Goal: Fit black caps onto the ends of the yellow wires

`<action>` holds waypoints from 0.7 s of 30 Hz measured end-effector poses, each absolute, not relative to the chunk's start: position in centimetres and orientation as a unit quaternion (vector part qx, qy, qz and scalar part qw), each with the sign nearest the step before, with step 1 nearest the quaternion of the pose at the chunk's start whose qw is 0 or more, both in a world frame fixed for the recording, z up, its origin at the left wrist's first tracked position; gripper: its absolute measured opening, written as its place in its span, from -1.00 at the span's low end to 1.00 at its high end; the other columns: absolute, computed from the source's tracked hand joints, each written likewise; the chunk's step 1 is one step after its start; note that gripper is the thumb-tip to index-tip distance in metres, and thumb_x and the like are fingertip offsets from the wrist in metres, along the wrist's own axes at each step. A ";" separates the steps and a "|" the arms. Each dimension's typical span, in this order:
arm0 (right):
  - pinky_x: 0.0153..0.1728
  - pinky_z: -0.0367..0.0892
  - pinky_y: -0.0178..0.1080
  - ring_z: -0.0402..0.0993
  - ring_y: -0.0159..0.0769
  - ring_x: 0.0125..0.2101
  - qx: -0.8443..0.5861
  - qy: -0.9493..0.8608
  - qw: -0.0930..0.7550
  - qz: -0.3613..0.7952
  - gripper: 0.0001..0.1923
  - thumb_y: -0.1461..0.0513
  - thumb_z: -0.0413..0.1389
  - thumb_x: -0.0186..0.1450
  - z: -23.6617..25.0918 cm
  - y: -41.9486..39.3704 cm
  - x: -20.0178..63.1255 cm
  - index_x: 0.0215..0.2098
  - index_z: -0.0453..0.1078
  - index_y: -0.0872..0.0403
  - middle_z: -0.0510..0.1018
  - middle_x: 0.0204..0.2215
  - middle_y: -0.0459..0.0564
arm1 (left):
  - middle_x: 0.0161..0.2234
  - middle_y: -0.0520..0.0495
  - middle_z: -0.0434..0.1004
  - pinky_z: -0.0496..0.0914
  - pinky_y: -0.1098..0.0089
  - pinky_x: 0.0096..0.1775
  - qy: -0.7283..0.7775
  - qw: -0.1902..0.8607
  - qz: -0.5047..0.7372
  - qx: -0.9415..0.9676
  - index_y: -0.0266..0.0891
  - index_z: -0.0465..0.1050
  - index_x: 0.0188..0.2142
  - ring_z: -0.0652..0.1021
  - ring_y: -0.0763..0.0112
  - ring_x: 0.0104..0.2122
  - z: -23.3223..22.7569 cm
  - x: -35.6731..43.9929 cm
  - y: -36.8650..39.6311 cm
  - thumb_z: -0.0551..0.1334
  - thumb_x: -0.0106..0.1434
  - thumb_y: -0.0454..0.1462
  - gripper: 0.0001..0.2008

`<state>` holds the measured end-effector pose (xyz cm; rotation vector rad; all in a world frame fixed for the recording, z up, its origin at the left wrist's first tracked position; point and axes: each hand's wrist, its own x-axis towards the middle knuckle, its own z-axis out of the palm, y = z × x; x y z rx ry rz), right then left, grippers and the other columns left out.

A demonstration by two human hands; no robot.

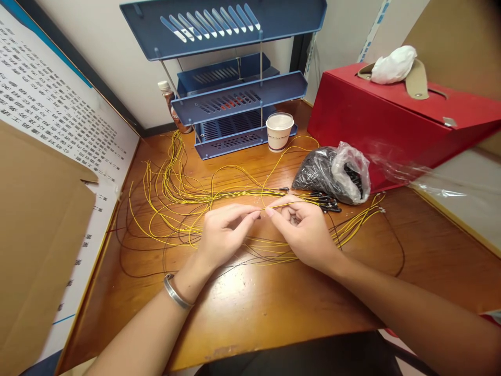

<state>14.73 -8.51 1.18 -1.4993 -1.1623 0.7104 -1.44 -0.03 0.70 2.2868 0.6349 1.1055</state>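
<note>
My left hand [227, 230] is closed in a pinch on a small dark piece, mostly hidden by the thumb and fingertip. Just to its right, my right hand [307, 230] pinches a thin yellow wire [265, 184] between thumb and forefinger, and the two sets of fingertips almost meet. Beneath and behind both hands lies a loose bundle of yellow and black wires [183, 196] spread across the table. Several black cylindrical ends [326, 201] lie beyond my right hand, beside a clear plastic bag [332, 169] filled with small black parts.
A blue tiered file tray [238, 99] stands at the back, with a paper cup [279, 133] before it and a bottle [172, 107] at its left. To the right is a red box [352, 120] topped by white crumpled plastic [393, 65]. Cardboard [39, 235] leans at left.
</note>
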 end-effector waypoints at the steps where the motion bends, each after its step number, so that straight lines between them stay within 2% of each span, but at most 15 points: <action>1: -0.59 -0.01 -0.31 0.05 -0.50 -0.64 -0.627 -0.488 0.530 0.297 -0.73 0.11 0.14 0.30 1.1 -8.5 14.7 -0.34 0.49 0.18 0.14 -0.70 -0.24 | -0.37 -0.04 0.71 0.52 0.54 -0.31 0.234 0.259 0.409 0.843 -0.25 0.65 -0.28 0.63 0.53 -0.42 0.7 -1.4 0.0 0.31 0.31 -0.33 -0.90; 10: -0.61 -0.01 -0.33 0.05 -0.52 -0.66 -0.613 -0.500 0.533 0.301 -0.74 0.13 0.16 0.30 1.0 -8.3 14.7 -0.26 0.50 0.21 0.16 -0.69 -0.26 | -0.36 -0.05 0.71 0.51 0.56 -0.27 0.208 0.263 0.415 0.846 -0.28 0.65 -0.31 0.64 0.53 -0.40 1.1 -1.2 -0.2 0.30 0.31 -0.36 -0.88; 19: -0.60 0.00 -0.33 0.05 -0.52 -0.65 -0.624 -0.508 0.516 0.293 -0.76 0.13 0.17 0.30 1.1 -8.3 14.6 -0.36 0.47 0.17 0.15 -0.70 -0.25 | -0.41 -0.04 0.67 0.47 0.56 -0.32 0.239 0.258 0.398 0.847 -0.28 0.62 -0.35 0.61 0.54 -0.44 1.2 -1.2 -0.4 0.25 0.35 -0.32 -0.82; 21: -0.60 0.01 -0.34 0.06 -0.52 -0.65 -0.619 -0.512 0.522 0.288 -0.75 0.14 0.16 0.30 1.0 -8.3 14.6 -0.44 0.43 0.15 0.18 -0.69 -0.23 | -0.41 -0.04 0.66 0.45 0.56 -0.32 0.240 0.257 0.394 0.849 -0.28 0.62 -0.35 0.60 0.54 -0.44 1.2 -1.3 -0.3 0.25 0.36 -0.31 -0.82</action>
